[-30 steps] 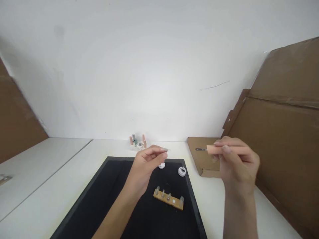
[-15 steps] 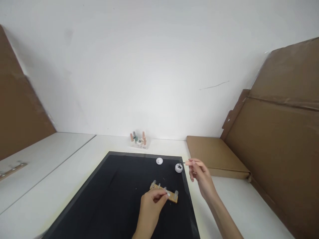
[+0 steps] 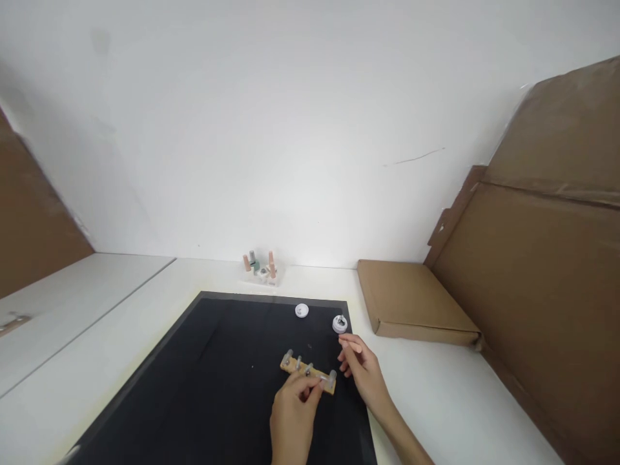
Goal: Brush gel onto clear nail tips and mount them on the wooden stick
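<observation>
My left hand [image 3: 296,405] is closed in a pinch on a small clear piece, which looks like a false nail [image 3: 323,379]. It sits at the near edge of a wooden strip [image 3: 314,372] bearing several clear upright stubs. My right hand [image 3: 367,374] grips a slim peach-handled tool [image 3: 352,345] between thumb and fingers. The tool's working end is hard to make out against the dark mat. Just beyond the right hand stands a small open white jar [image 3: 340,324] with dark bits inside. Left of the jar lies its white lid [image 3: 301,310].
A black mat [image 3: 213,381] covers the middle of the white table. Behind it, a clear holder [image 3: 261,279] carries several small bottles with peach and grey caps. A flat cardboard box [image 3: 416,294] is at the right, and cardboard panels stand on both sides.
My right hand has drawn the peach-handled tool back from the jar, nearer to me and toward the left hand. The left hand keeps its pinch. The view has shifted slightly.
</observation>
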The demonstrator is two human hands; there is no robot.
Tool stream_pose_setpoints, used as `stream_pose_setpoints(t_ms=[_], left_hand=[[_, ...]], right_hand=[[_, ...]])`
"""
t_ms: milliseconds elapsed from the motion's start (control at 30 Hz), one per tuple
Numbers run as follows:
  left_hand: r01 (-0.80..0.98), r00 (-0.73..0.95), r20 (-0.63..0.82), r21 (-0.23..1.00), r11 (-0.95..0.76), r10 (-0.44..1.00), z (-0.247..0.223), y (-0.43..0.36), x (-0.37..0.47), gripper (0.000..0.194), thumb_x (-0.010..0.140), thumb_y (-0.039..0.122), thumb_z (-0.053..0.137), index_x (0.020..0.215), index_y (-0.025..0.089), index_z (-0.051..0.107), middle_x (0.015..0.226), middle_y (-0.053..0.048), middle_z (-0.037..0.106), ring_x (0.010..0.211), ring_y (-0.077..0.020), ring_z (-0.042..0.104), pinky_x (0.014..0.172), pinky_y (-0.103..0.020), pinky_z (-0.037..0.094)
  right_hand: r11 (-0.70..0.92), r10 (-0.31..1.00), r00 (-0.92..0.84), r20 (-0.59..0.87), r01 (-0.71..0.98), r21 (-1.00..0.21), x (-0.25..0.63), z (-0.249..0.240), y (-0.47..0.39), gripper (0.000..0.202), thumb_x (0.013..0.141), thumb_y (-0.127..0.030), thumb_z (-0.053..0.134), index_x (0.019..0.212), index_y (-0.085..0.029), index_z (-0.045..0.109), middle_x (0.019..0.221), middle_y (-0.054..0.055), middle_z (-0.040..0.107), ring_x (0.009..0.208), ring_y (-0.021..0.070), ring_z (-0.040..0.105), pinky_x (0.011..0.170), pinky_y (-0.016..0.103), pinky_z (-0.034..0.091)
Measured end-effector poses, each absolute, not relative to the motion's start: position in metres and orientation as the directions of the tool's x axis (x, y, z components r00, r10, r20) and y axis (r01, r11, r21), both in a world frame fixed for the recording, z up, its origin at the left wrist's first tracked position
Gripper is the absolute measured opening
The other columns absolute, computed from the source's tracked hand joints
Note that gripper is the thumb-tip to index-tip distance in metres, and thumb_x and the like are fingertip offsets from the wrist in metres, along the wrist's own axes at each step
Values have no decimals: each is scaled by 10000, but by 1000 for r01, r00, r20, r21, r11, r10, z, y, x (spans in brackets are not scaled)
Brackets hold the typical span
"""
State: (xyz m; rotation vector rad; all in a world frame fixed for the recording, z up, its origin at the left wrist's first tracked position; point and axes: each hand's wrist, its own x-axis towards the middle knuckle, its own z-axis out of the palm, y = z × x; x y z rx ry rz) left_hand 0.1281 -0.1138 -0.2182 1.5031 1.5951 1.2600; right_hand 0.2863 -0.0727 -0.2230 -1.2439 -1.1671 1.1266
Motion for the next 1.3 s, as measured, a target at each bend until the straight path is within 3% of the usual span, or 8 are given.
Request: stream_pose_setpoints(t_ms=[200, 433, 667, 1100, 1300], left_hand=[[424, -194, 164, 903, -69, 967, -222, -99, 126, 287, 819, 387, 660, 621, 215, 778, 590, 0, 615, 520, -154, 539, 520, -237, 423], [451, -201, 137, 892, -32, 970, -233, -95, 128, 275, 808, 353, 643, 613, 216, 781, 552, 10, 581, 484, -150, 522, 490, -238, 388], [456, -198, 139, 889, -35, 970, -234, -89, 132, 300, 817, 430, 641, 686, 225, 818, 675, -48, 736, 539, -188, 592, 507, -260, 460], [457, -193, 118, 889, -18, 974, -240, -84, 125, 282, 774, 323, 613, 610, 194, 803, 592, -50, 693, 500, -183, 574, 513, -273, 436], [471, -196, 126, 882, -19, 973, -245, -87, 112, 304, 791, 378, 627, 758, 169, 846, 533, -19, 595, 468, -160, 527, 489, -257, 437]], right_hand=[[-8, 994, 108, -2, 56, -998, 277, -233, -70, 277, 977, -381, 582, 1125, -151, 628, 958, 31, 681, 742, 139, 663, 679, 318, 582], [-79, 988, 137, -72, 47, -996, 273, -242, -69, 292, 985, -395, 566, 1133, -149, 620, 887, 11, 668, 653, 114, 637, 601, 278, 567], [-116, 989, 98, -112, 36, -993, 276, -247, -68, 302, 989, -405, 558, 1133, -147, 619, 820, -8, 654, 578, 94, 608, 539, 247, 547], [-110, 992, 63, -107, 50, -993, 272, -254, -64, 286, 992, -395, 557, 1116, -145, 621, 800, -16, 645, 569, 91, 599, 545, 249, 543], [-100, 994, 61, -96, 60, -993, 265, -257, -65, 292, 992, -402, 554, 1118, -148, 621, 800, -16, 645, 571, 93, 599, 549, 253, 545]])
